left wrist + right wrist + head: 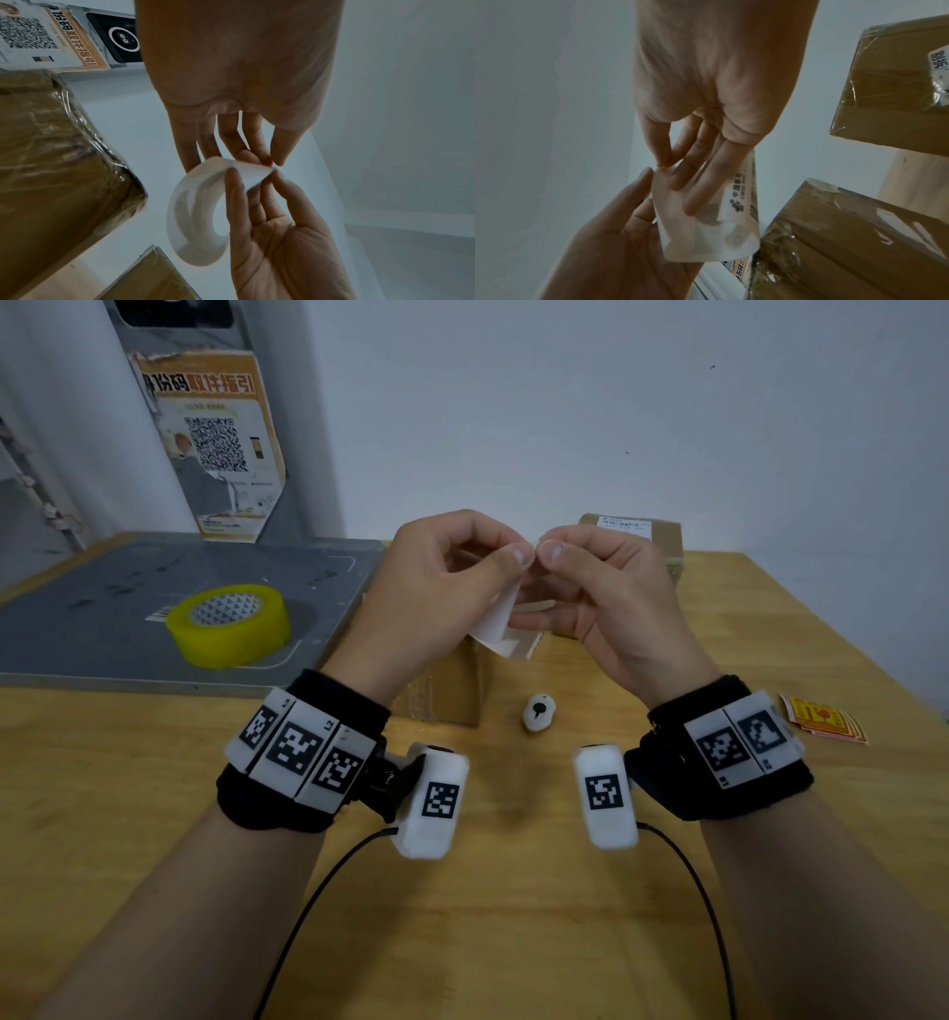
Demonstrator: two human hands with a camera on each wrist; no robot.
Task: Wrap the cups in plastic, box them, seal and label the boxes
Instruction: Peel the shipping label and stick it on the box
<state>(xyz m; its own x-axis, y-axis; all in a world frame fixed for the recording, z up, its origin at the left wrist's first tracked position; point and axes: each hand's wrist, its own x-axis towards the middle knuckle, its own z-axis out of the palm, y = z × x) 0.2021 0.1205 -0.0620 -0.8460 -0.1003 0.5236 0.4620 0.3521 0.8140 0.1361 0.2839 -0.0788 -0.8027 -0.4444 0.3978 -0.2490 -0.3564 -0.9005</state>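
Up in the middle of the head view, above the bench (513, 891), both hands work at one corner of a white shipping label (495, 621). The left hand (436, 588) has its grip pinched on that top corner, thumb against forefinger, and the right hand (601, 593) pinches the same corner from the other side. The sheet looks feather-light and floppy; it curls into a loop in the left wrist view, so it would crease easily. I'd keep hold at that corner, where the backing seems to split. A taped box (452, 680) waits just below, lower centre.
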